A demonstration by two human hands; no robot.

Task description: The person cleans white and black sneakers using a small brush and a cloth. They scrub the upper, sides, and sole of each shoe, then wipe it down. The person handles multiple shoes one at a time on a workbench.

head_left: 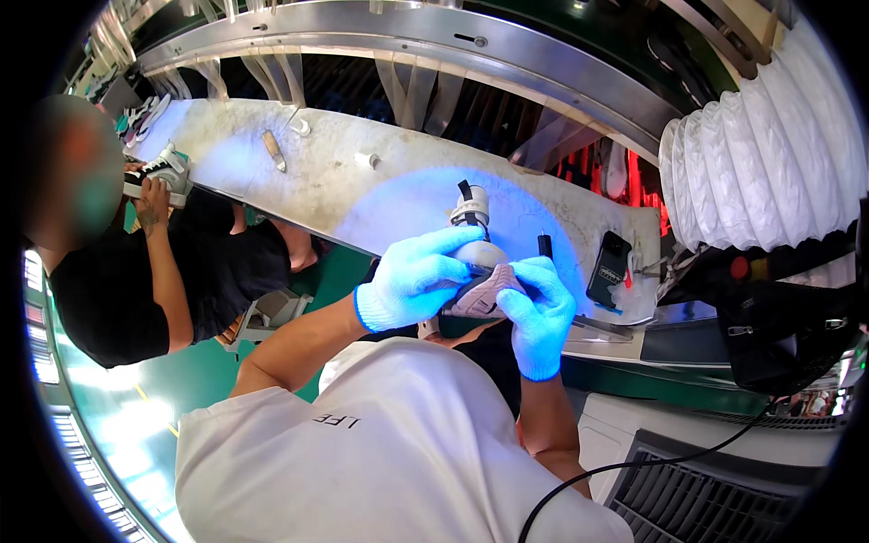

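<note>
- The shoe (490, 291) is held up at the bench's (348, 201) near long edge, toward its right end, with its pinkish patterned sole turned partly toward the wearer.
- The left hand (425, 276), in a white glove, curls its fingers over the shoe's left side; the right hand (540, 303), gloved too, pinches the sole's right side between thumb and fingers.
- A loose pinch could let the shoe roll out – smooth glove fabric would be the likely cause – and, held so near the edge, it might drop off the bench.
- Just beyond the hands stands a pale strapped shoe (469, 208) (whether the two touch, I cannot tell); a forward push could knock it over.
- A dark cylinder (545, 245) rises beside the right hand. I cannot tell whether that hand holds it; if so, a careless turn might scrape or mark the shoe.
- Near the bench's right end lies a phone (608, 269); a wide swing of the right elbow could sweep it off.
- The black cable (647, 461) runs beside the right forearm – a quick reach might snag it.
</note>
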